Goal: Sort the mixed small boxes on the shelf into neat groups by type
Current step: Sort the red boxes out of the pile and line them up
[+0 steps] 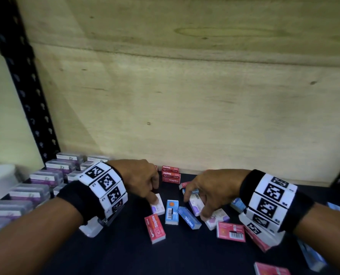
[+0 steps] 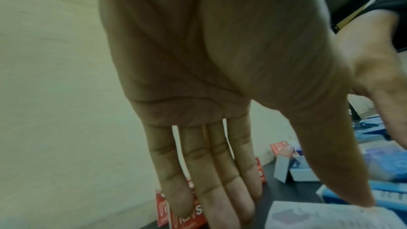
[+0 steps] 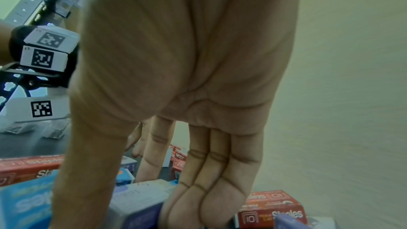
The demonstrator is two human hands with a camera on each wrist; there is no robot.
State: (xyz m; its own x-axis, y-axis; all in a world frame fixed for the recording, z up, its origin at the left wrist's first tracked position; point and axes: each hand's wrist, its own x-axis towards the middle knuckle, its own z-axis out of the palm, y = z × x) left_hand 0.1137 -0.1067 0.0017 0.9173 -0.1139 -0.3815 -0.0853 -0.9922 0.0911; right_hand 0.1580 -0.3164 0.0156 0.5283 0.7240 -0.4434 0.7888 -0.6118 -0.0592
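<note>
Small staple boxes lie mixed on the dark shelf [image 1: 125,255]: red ones [image 1: 155,228], blue ones [image 1: 172,212] and white-and-purple ones. My left hand [image 1: 155,192] reaches down with straight fingers toward the red boxes stacked at the back wall [image 1: 171,175]. Its thumb tip rests on a white-and-purple box [image 1: 158,206], the same box [image 2: 330,215] showing at the lower right of the left wrist view. My right hand [image 1: 194,204] pinches another white-and-purple box [image 1: 196,208] between thumb and fingers; this box [image 3: 141,196] also shows in the right wrist view. A third one [image 1: 217,218] lies just beside it.
Rows of clear cases with purple labels [image 1: 46,175] fill the shelf's left side. A black slotted upright [image 1: 26,86] stands at the left, and a plywood wall [image 1: 185,106] closes the back. More red [image 1: 231,231] and blue boxes [image 1: 312,257] lie at the right.
</note>
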